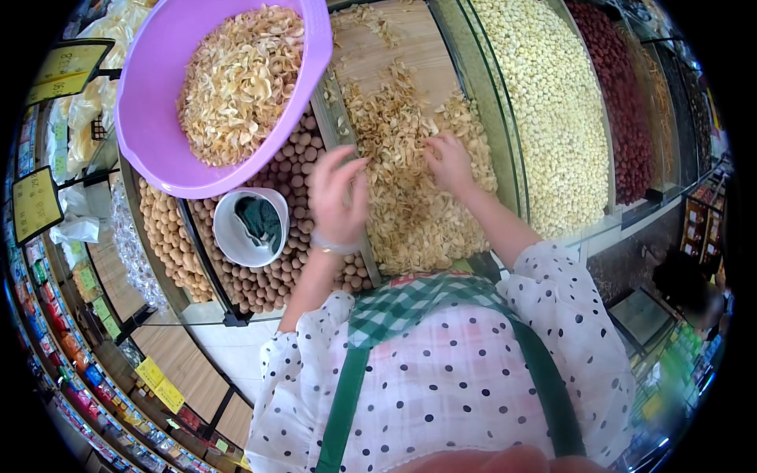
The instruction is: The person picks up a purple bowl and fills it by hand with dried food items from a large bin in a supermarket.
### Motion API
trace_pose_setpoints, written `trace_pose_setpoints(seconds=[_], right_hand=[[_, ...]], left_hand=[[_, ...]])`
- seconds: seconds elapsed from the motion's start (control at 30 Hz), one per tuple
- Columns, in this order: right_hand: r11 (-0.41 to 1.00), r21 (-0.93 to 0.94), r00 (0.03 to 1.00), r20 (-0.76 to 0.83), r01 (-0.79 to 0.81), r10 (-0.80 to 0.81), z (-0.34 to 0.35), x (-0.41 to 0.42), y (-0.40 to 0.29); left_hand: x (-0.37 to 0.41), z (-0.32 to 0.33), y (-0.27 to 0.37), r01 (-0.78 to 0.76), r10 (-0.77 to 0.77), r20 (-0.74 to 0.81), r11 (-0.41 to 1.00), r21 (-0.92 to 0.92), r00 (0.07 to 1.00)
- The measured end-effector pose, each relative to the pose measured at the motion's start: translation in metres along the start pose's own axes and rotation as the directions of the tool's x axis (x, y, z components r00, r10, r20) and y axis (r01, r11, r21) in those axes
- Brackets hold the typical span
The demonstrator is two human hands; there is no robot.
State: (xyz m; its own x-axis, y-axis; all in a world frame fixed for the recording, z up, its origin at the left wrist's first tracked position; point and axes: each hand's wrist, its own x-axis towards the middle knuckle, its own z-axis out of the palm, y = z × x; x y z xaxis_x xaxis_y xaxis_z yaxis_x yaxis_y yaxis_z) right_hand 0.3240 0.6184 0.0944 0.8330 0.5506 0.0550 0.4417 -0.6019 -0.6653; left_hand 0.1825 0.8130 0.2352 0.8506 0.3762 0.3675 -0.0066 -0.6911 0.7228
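Dried lily bulb flakes cover much of a wood-bottomed bin in front of me. My left hand, blurred by motion, is above the divider at the bin's left side; its fingers are spread and nothing shows in them. Over the flakes is my right hand, fingers bent and their tips close to some pale pieces. Whether it pinches one I cannot tell. At upper left a purple plastic basin contains a heap of similar dried flakes.
Below the basin, a white tub with a dark green cloth rests on brown dried longans. Glass partitions edge the bins. Right of me are pale lotus seeds and dark red dried fruit. Price signs stand at left.
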Motion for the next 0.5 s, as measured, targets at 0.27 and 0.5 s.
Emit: trace_pose_setpoints(seconds=[0.27,0.5], right_hand=[[0.958,-0.135,0.965,0.110,0.252,-0.238,-0.044,-0.050,-0.026],[0.975,-0.223,0.988,-0.146,0.017,-0.050,-0.026,0.016,0.035]], left_hand=[[-0.052,0.117,-0.042,0.278,-0.293,0.316,0.956,0.092,0.902],[-0.036,0.155,-0.075,0.272,-0.323,0.314,0.942,0.197,0.893]])
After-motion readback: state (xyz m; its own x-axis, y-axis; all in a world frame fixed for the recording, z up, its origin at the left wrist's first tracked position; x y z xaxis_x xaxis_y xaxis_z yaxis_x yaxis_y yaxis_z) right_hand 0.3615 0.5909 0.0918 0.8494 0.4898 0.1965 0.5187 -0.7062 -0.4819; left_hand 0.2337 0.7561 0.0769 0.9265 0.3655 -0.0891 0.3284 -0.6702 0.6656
